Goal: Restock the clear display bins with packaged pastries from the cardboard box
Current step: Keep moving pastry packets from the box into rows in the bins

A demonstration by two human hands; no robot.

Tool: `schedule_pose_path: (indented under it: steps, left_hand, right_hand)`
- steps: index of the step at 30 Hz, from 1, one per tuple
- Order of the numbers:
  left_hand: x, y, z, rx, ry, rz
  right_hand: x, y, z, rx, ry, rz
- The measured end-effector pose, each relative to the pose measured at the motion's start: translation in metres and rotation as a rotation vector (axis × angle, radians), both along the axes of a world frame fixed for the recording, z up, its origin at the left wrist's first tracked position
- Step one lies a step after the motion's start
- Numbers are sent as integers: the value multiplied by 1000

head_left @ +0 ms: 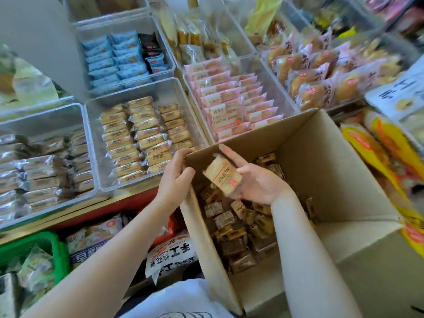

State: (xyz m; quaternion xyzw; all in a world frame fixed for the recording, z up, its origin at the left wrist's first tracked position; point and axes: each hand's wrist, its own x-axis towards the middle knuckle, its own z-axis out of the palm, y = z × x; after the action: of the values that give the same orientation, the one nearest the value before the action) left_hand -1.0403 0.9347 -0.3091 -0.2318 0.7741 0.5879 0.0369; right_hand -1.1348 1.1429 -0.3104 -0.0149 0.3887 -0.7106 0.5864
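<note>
The right hand (254,182) holds a tan packaged pastry (222,177) above the open cardboard box (332,157), fingers curled loosely round it. The left hand (176,177) grips the box's near corner, steadying it. The pastry looks to match the tan packs in the clear bin (96,143) just left of the box. It is best carried there flat, label up, and laid into the shorter right-hand row (176,127), aligned with its neighbours, without squeezing the soft wrapper.

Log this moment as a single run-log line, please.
left hand: grips cardboard box corner | right hand: holds tan packaged pastry above box | target: tan-pastry bin, partly filled
</note>
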Motion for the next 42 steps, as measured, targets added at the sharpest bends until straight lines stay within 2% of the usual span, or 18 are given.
schedule_pose_path:
  steps: [3, 6, 8, 10, 12, 16, 19, 21, 22, 25, 27, 30, 34, 42]
  left_hand:
    - [10, -6, 21, 85, 19, 12]
    - [33, -22, 44, 169, 130, 79]
    - [55, -48, 57, 269, 123, 118]
    - [66, -62, 62, 322, 103, 178]
    - [91, -96, 63, 340, 140, 304]
    - [159, -175, 47, 197, 143, 467]
    - [216, -241, 28, 58, 130, 512]
    - [258, -288, 17, -73, 47, 549]
    - [281, -313, 10, -180, -11, 572]
    - [348, -390, -14, -710, -170, 573]
    - [383, -439, -31, -889, -282, 506]
    - [422, -496, -52, -891, -386, 430]
    - [452, -521, -80, -952, -344, 332]
    - [451, -522, -96, -948, -215, 365]
  right_hand:
    - [17, -15, 19, -105, 4, -43]
    - [30, -48, 31, -82, 25, -21]
    - [44, -84, 43, -41, 63, 31]
    - [52, -107, 53, 6, 147, 85]
    - [70, -151, 58, 111, 334, 154]
    - [111, -247, 48, 374, 770, 270]
    - [151, -323, 41, 448, 1024, 465]
    - [182, -374, 37, 501, 1155, 526]
    - [198, -401, 36, 509, 1197, 521]
    - [243, -480, 33, 531, 1242, 459]
    - [268, -534, 28, 544, 1245, 446]
    - [303, -615, 13, 529, 1282, 444]
    - [343, -702, -14, 518, 1396, 447]
    - [380, -762, -64, 656, 1742, 702]
